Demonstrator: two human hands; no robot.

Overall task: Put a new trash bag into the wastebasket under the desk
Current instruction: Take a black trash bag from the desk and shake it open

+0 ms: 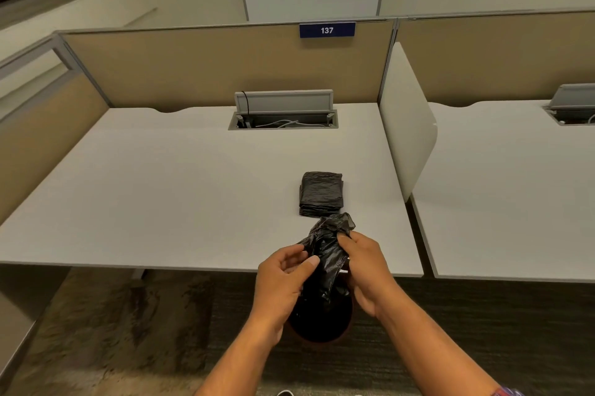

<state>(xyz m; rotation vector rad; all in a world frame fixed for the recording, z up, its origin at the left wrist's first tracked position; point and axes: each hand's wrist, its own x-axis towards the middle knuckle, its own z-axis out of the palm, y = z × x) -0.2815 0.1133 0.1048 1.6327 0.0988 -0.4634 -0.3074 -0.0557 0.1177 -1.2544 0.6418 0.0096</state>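
The bag (326,254) is thin, glossy, crinkled black plastic, as is the folded stack (321,193) at 12 o'clock; the counter (180,189) is smooth, matt white; the carpet (135,324) looks rough.

A crumpled black plastic trash bag (326,250) hangs bunched and partly twisted, its wrinkled top poking up toward 12 o'clock over the near edge of the white desk (193,186). Directly below it, at 6 o'clock, stands a round dark wastebasket (318,324) on the floor, just in front of the desk, its mouth open and black inside. The bag's lower end dangles at the basket's opening.
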